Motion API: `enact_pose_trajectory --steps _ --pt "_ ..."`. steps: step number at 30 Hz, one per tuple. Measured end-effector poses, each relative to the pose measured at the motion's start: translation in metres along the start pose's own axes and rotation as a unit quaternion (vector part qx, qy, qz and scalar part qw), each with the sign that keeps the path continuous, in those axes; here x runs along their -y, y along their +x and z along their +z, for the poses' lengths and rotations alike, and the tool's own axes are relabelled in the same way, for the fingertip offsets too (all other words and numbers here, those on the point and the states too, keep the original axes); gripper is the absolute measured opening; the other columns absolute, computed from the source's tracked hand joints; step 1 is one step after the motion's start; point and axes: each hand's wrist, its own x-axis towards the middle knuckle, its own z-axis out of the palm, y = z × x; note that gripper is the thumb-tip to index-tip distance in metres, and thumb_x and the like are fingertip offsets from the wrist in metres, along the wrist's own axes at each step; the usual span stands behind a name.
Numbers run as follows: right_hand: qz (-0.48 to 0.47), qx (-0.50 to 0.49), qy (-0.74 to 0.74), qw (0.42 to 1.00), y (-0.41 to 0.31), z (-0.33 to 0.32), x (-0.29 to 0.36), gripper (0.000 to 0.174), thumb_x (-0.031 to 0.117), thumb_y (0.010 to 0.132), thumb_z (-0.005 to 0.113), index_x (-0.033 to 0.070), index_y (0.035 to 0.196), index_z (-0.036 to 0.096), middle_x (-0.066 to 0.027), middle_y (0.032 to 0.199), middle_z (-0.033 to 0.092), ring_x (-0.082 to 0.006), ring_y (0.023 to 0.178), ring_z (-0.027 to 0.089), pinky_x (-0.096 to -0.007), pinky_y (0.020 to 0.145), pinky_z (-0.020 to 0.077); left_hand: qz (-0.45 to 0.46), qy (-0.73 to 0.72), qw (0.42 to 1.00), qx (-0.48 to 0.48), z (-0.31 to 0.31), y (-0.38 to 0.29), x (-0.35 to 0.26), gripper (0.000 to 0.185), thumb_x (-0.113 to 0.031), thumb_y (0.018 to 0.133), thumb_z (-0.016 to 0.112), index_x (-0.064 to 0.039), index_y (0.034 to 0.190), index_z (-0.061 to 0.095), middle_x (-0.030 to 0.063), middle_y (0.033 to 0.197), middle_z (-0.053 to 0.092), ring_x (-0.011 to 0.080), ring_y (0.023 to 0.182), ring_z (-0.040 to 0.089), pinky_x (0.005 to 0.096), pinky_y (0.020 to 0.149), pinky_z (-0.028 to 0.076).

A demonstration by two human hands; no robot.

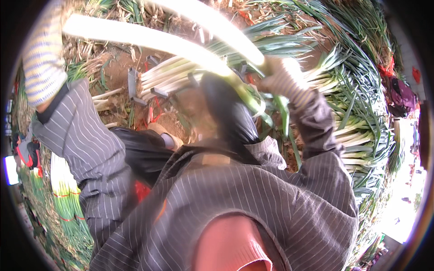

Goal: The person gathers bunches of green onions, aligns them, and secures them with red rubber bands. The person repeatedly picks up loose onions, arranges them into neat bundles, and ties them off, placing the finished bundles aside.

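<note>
Two long, overexposed white stalks, seemingly Welsh onions, cross the upper view: a lower one [142, 35] and an upper one [217, 20]. My right hand [283, 79], blurred in a striped knit glove, is closed around the upper stalk near its leaves. My left hand [44, 64], in a matching glove, is raised at the far left; the lower stalk's white end lies against it, and its fingers are unclear. Below the stalks, a bundle of Welsh onions [169, 76] rests in a low metal frame [132, 84] on the ground.
Heaped Welsh onions [359, 135] line the right side. Banded bundles [64, 196] stand at lower left. Red ties [156, 111] lie near the frame. My shoe [166, 135] and dark-trousered knee [227, 105] are close to it. Dry leaves litter the soil.
</note>
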Motion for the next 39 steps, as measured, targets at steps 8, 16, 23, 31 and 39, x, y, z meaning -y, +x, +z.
enact_pose_trajectory --steps 8,16,23,31,39 --pt "-0.064 -0.335 -0.098 0.935 -0.014 -0.111 -0.048 0.016 0.01 0.082 0.067 0.005 0.097 0.066 -0.0173 0.083 0.069 -0.0358 0.076 0.069 -0.0424 0.069 0.0558 -0.041 -0.013 0.999 0.009 -0.01 0.02 0.023 0.034 -0.027 0.086 0.08 -0.004 0.111 0.075 0.0069 0.096 0.075 0.0144 0.084 0.07 0.0274 0.074 0.055" --pt "-0.053 -0.165 0.183 0.968 -0.037 0.048 0.061 0.058 0.025 0.075 0.083 0.002 0.121 0.058 -0.0175 0.097 0.067 -0.0355 0.09 0.066 -0.044 0.082 0.0536 -0.086 -0.011 0.996 0.034 -0.036 0.039 0.08 0.037 -0.029 0.085 0.081 -0.004 0.112 0.075 0.0072 0.098 0.075 0.0143 0.084 0.069 0.0271 0.075 0.055" --pt "0.013 -0.099 -0.091 0.991 -0.003 0.043 0.028 0.077 0.013 0.069 0.075 0.006 0.14 0.046 -0.0175 0.112 0.066 -0.0387 0.103 0.064 -0.0479 0.091 0.0519 -0.235 -0.125 0.964 0.029 0.013 0.024 0.209 0.04 -0.031 0.081 0.085 -0.004 0.109 0.075 0.0068 0.094 0.076 0.0155 0.083 0.069 0.0279 0.076 0.056" --pt "-0.015 0.112 -0.387 0.915 0.195 0.022 0.036 0.06 0.01 0.078 0.07 0.007 0.134 0.046 -0.0188 0.109 0.067 -0.0363 0.098 0.068 -0.0452 0.085 0.0548 -0.557 -0.258 0.789 -0.006 0.096 -0.084 0.428 0.036 -0.034 0.087 0.078 -0.002 0.103 0.074 0.0122 0.099 0.074 0.0213 0.074 0.067 0.0368 0.062 0.055" --pt "-0.156 0.184 -0.365 0.899 0.342 0.219 -0.017 0.047 0.011 0.074 0.066 0.004 0.118 0.051 -0.0214 0.103 0.068 -0.037 0.097 0.068 -0.048 0.08 0.0547 -0.615 -0.077 0.784 0.046 0.097 -0.171 0.561 0.044 -0.04 0.093 0.063 0.0 0.109 0.071 0.0183 0.099 0.072 0.0314 0.089 0.067 0.0413 0.082 0.052"
